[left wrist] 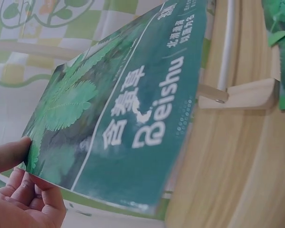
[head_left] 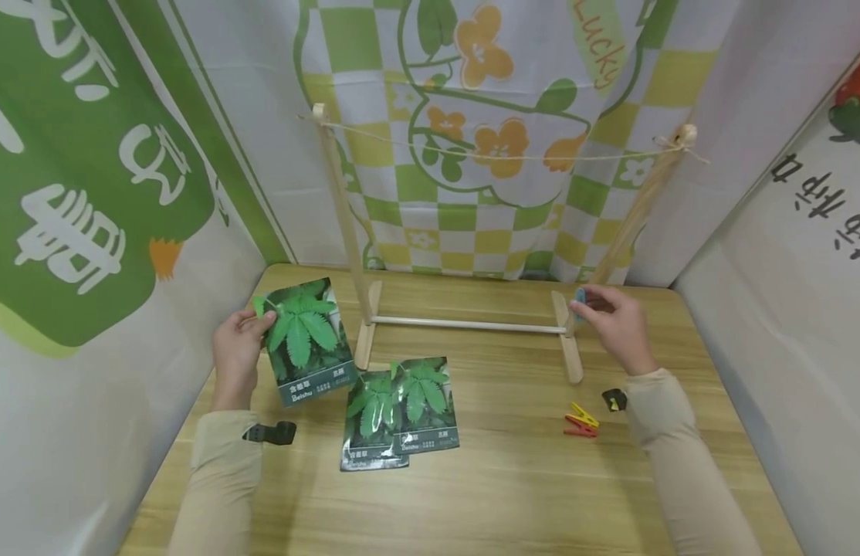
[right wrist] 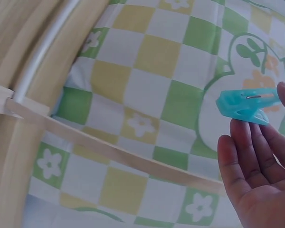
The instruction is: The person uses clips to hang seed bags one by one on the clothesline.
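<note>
My left hand pinches a green seed packet by its left edge, thumb on the front, above the table's left side. In the left wrist view the packet shows a leaf picture and white lettering. My right hand holds a blue clothespin between thumb and fingers beside the right post of a wooden stand. Seen from the right wrist, the clothespin is turquoise with a metal spring. Two more seed packets lie overlapping on the table between the hands.
The wooden stand has two posts, a white rod low between its feet, and a string tied across the top. Yellow and red clothespins lie on the table at the right. A patterned curtain hangs behind.
</note>
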Demonstrator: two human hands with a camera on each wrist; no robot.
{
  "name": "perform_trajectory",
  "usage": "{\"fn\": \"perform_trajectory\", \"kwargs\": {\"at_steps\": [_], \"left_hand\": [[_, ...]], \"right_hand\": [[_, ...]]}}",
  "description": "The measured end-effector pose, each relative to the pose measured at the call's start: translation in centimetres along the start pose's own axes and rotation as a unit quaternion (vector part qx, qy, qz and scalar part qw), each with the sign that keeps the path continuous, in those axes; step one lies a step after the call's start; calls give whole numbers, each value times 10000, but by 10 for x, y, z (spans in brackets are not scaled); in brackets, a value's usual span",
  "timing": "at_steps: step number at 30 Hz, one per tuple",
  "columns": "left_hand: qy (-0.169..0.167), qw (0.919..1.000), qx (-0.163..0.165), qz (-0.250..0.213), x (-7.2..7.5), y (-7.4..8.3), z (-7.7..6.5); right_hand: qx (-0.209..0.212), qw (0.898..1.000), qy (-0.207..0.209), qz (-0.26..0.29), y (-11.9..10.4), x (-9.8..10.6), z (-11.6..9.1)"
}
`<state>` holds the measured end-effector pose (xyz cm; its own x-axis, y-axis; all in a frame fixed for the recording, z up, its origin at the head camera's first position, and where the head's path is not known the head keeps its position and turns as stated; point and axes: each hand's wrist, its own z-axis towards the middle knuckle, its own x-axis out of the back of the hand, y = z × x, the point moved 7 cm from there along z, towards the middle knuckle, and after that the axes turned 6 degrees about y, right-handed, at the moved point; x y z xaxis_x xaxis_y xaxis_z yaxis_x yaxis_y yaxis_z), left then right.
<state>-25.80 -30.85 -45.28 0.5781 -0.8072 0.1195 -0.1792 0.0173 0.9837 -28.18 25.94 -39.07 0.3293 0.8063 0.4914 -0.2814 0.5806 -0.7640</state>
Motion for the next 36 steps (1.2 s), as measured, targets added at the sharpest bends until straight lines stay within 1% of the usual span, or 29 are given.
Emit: {"fn": "perform_trajectory", "kwargs": {"at_steps": [5, 9, 14, 19, 24, 31, 36], "left_hand": [[-5, 9994, -34, -357, -4, 12, 1], [-2, 9989, -68, -470, -7, 20, 2], [-72, 9980, -200, -598, -11, 32, 4], [-214, 9956, -217, -882, -18, 41, 6], [-265, 9957, -268, -848, -23, 50, 6], [-326, 9952, -263, -888, -28, 64, 5], [-459, 9932, -419, -987, -34, 74, 5]], "right_hand": [[318, 9993, 178, 55, -12, 4, 8], [550, 9981, 223, 131, -23, 6, 14], [788, 9967, 188, 26, -36, 5, 22], [814, 9966, 104, 84, -48, 2, 28], [798, 9963, 106, 311, -58, 1, 36], [956, 9946, 186, 371, -75, 5, 48], [1060, 9923, 312, 556, -89, 11, 58]]}}
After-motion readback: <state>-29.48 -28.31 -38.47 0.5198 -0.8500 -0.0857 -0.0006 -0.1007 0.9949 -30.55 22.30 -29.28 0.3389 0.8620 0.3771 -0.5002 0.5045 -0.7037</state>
